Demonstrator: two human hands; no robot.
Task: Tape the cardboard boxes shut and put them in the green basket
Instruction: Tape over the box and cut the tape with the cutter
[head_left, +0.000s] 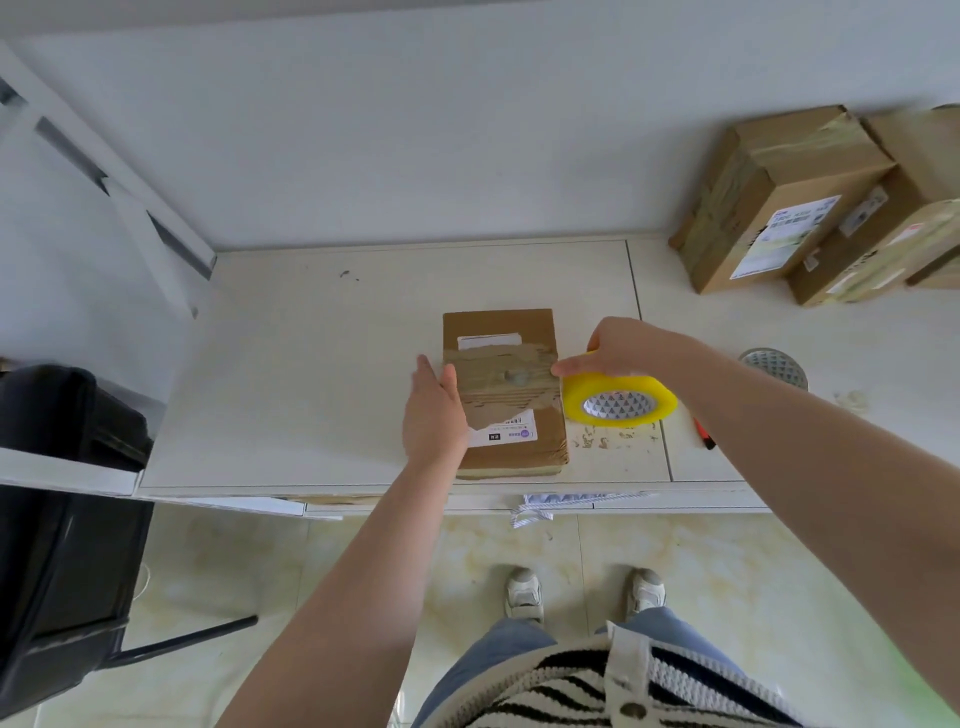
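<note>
Brown box (506, 389) lies on the table (311, 389), tape across it. My left hand (434, 415) lies flat against it; my right hand (618, 348) grips the yellow tape roll (618, 402). No basket yet.

You had a brown cardboard box (503, 392) with white labels on a cream counter (311, 374), a yellow tape roll (619, 399) with a grey-triangle-patterned core, and far right, brown stacked boxes (810, 202); your top (587, 691) was black-and-white striped.
</note>
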